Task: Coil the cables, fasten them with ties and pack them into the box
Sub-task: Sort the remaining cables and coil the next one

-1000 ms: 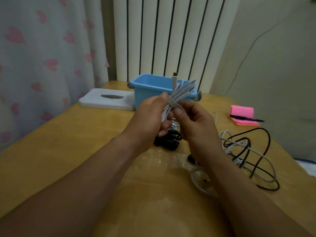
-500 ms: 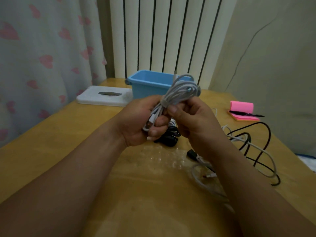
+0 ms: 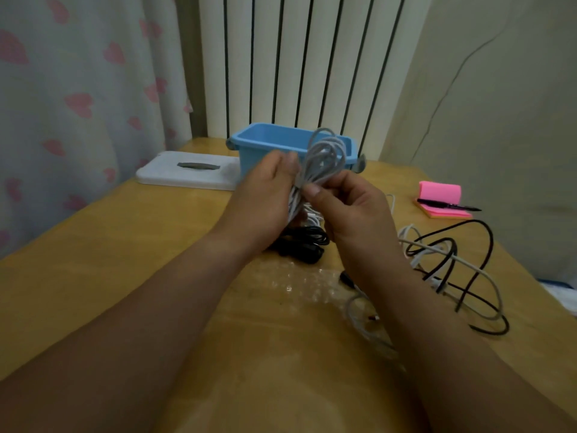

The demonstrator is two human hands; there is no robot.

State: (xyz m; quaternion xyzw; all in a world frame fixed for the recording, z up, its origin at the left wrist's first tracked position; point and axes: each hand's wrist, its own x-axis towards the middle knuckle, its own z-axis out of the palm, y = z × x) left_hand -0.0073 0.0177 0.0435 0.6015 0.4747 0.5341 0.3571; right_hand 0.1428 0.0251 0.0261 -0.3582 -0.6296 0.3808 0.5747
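A coiled grey-white cable (image 3: 324, 157) is held upright in front of the blue box (image 3: 268, 142). My left hand (image 3: 265, 198) grips the coil's lower half. My right hand (image 3: 346, 207) pinches the coil at its waist, where a grey tie (image 3: 300, 185) wraps it. A black coiled cable (image 3: 304, 242) lies on the table just beyond my hands. Loose black and white cables (image 3: 452, 264) sprawl to the right, partly hidden by my right forearm.
A white lid (image 3: 187, 170) with a grey handle lies left of the box. A pink sticky-note pad (image 3: 441, 198) with a black pen sits at the far right. A clear plastic bag (image 3: 299, 282) lies between my forearms. The wooden table (image 3: 125, 245) ends at the curtain.
The coil has turned so its loops stand upright over the box's front wall. Both hands rose slightly and moved toward the box; the grip on the coil persists.
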